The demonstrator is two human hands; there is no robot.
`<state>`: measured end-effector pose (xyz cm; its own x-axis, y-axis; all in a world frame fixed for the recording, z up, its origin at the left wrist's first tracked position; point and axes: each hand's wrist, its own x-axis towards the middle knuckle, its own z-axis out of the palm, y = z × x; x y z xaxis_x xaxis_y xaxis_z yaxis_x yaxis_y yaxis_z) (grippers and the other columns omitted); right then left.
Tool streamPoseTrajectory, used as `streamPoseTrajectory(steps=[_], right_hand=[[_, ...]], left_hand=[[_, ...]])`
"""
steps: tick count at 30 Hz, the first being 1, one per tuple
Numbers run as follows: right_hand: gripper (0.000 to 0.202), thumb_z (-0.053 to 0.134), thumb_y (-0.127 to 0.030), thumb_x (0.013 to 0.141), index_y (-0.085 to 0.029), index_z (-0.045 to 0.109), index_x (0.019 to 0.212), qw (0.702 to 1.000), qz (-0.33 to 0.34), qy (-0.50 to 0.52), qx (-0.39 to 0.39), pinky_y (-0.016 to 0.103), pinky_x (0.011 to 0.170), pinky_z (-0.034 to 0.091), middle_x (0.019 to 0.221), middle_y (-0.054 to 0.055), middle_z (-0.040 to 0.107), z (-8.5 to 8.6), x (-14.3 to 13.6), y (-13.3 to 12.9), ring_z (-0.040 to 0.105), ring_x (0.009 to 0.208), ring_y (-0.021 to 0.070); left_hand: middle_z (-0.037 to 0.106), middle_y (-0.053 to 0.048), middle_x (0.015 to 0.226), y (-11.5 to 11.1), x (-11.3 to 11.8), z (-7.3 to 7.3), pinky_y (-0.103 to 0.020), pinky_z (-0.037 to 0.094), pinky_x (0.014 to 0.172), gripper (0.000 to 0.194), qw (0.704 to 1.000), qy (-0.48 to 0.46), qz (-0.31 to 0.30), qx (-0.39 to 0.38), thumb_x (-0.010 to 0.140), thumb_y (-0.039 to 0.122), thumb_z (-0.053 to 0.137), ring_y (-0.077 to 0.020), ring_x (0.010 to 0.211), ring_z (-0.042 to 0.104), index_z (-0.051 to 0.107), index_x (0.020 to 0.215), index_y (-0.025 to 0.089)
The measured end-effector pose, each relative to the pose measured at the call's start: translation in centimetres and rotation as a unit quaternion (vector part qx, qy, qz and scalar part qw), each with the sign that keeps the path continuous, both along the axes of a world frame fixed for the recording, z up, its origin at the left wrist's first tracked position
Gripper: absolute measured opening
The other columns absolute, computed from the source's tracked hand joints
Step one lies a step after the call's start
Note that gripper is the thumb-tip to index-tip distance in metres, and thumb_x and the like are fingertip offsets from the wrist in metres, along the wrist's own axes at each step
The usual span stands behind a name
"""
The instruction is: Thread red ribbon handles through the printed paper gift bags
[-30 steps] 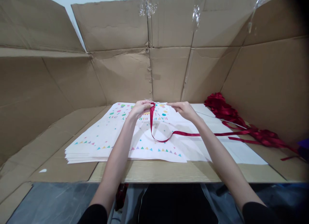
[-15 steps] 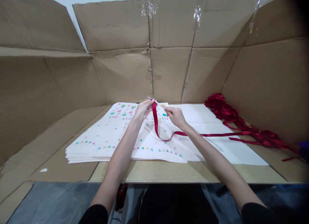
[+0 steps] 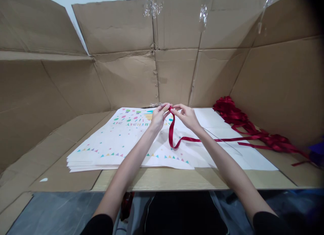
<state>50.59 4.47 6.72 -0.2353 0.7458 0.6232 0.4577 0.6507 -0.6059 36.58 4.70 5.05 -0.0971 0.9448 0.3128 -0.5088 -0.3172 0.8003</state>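
Observation:
My left hand (image 3: 159, 116) is closed in a pinch on a dark red satin ribbon (image 3: 171, 133), with thin metal wire ends (image 3: 161, 104) poking out past its fingertips. Opposite it, my right hand (image 3: 186, 116) has its thumb and fingers closed at the same bit of ribbon, fingertips almost meeting the left ones. From there the ribbon hangs in a loop and runs right beneath my right forearm. A long thin wire (image 3: 222, 140) slants down to the right behind that forearm; its upper end is hidden by the hand.
Beneath my hands lies a stack of white sheets (image 3: 93, 160) with colourful birthday print, beside plain white sheets (image 3: 255, 159). A heap of red ribbon (image 3: 235, 115) sits at the right. Cardboard walls (image 3: 126, 76) enclose the wooden table (image 3: 157, 179) at the back and sides.
My right hand has come in to the ribbon, its extended finger now curled into a pinch. Both hands have shifted slightly right, and the hanging ribbon loop moved with them.

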Motion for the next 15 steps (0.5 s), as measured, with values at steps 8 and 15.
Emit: streamPoseTrajectory(steps=[8, 15], right_hand=[[0.041, 0.056, -0.054, 0.078, -0.016, 0.072, 0.079, 0.999, 0.005, 0.016, 0.027, 0.024, 0.053, 0.034, 0.07, 0.004, 0.064, 0.6, 0.9, -0.3, 0.045, 0.053, 0.0104], [0.041, 0.064, -0.051, 0.071, -0.012, 0.072, 0.079, 0.99, 0.102, 0.057, -0.082, 0.023, 0.046, 0.031, 0.05, 0.0, 0.052, 1.3, 1.9, -0.3, 0.04, 0.046, 0.0087]], left_hand=[[0.066, -0.002, 0.089, -0.9, 0.8, 0.5, -0.021, 0.039, 0.073, 0.019, 1.0, 0.015, 0.017, 0.015, 0.071, 0.026, 0.071, -0.0135, 0.092, 0.06, 0.06, 0.084, 0.017], [0.067, -0.003, 0.09, -1.4, 1.0, 0.8, -0.023, 0.04, 0.075, 0.025, 1.0, 0.004, -0.007, 0.03, 0.068, 0.028, 0.074, -0.0156, 0.097, 0.059, 0.061, 0.085, 0.018]])
